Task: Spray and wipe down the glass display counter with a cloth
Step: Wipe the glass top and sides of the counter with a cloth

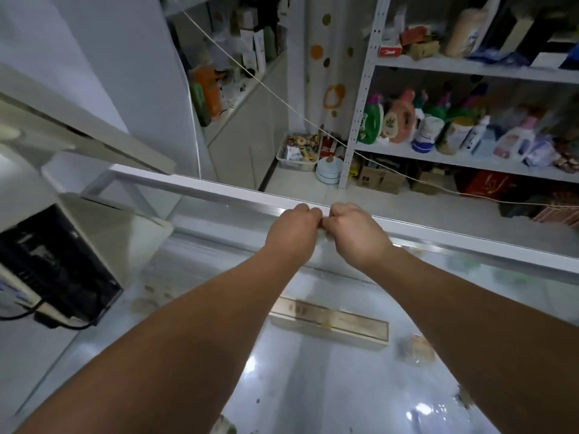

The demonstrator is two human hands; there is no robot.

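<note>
Curled knuckle to knuckle at frame centre, the left hand (pixel 293 228) and right hand (pixel 357 233) pinch a pale scrap, probably the cloth (pixel 324 235), at the far metal edge (pixel 219 190) of the glass counter (pixel 313 389); bare glass spreads below. Beyond, a basket (pixel 283 162) holds packets; right-hand shelves (pixel 470 68) carry bottles (pixel 372 120), labels too blurred to read

We see a monitor (pixel 53 264) on the table's (pixel 219 191) left end, a long box (pixel 329 322) under its glass, and stocked shelves (pixel 470 68) behind it.

Arms outstretched, left hand (pixel 293 231), right hand (pixel 357 233) together, fingers (pixel 308 212) pinching cloth (pixel 323 236)
</note>
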